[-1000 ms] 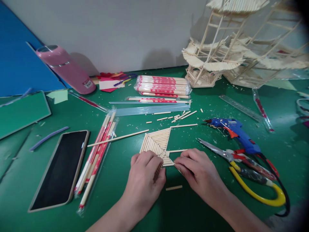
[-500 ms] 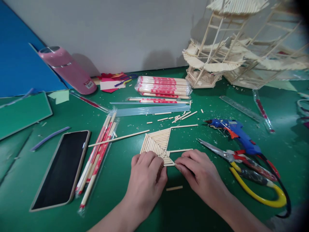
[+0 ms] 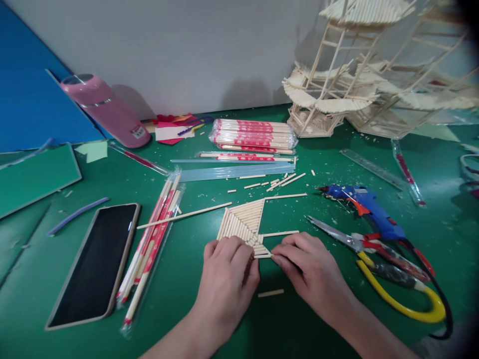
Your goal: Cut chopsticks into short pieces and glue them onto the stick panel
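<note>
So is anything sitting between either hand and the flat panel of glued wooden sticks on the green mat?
Nothing visible. The left hand and right hand already rest fingertips on the near corner of the flat wooden stick panel.

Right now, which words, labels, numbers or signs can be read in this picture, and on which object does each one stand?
None can be read.
Pink bottle: small white label, print too small to read.
Wrapped chopstick packs: red and white pattern, blurred.
Clear ruler: marks too faint to read.
Phone: screen dark, no text.
Blue glue gun: no legible marking.
</note>
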Action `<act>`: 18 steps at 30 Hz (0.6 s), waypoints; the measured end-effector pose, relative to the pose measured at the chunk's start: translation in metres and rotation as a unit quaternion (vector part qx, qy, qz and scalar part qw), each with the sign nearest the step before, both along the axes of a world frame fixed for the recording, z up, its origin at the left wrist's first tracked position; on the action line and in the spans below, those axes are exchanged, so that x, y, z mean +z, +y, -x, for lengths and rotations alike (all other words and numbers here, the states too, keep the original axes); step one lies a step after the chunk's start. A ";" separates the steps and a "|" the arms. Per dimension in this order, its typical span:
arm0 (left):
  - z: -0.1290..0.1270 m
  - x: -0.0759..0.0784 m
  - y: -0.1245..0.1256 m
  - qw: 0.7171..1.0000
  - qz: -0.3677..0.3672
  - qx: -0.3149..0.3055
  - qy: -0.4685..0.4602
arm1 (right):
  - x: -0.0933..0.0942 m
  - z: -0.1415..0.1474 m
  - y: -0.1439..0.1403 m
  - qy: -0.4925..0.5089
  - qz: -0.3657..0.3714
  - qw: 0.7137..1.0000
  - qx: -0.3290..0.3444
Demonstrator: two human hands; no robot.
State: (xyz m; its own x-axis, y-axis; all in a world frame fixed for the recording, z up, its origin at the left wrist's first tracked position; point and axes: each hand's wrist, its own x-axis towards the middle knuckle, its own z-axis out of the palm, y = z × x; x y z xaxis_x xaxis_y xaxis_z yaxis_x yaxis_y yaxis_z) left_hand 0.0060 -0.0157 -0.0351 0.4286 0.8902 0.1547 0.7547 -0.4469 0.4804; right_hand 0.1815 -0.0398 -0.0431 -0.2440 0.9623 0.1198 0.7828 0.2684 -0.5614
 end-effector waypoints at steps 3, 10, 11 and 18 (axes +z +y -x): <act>0.000 0.000 0.000 1.000 -0.004 0.000 0.001 | 0.000 0.000 0.000 0.002 0.006 1.000 -0.004; -0.001 -0.001 0.000 1.000 -0.021 0.000 0.007 | -0.001 -0.001 0.002 0.003 0.001 1.000 0.002; -0.001 -0.001 0.000 1.000 -0.021 -0.001 0.008 | -0.001 -0.001 0.002 0.001 0.000 1.000 0.002; 0.000 -0.003 -0.002 1.000 -0.023 -0.003 0.013 | 0.004 0.000 0.005 -0.020 -0.001 1.000 0.009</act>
State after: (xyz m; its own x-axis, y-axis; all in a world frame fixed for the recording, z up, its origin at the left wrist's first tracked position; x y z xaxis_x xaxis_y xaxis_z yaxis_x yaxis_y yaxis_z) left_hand 0.0065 -0.0179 -0.0379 0.4388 0.8795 0.1842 0.7636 -0.4731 0.4394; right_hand 0.1814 -0.0346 -0.0394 -0.2657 0.9575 0.1121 0.7993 0.2838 -0.5298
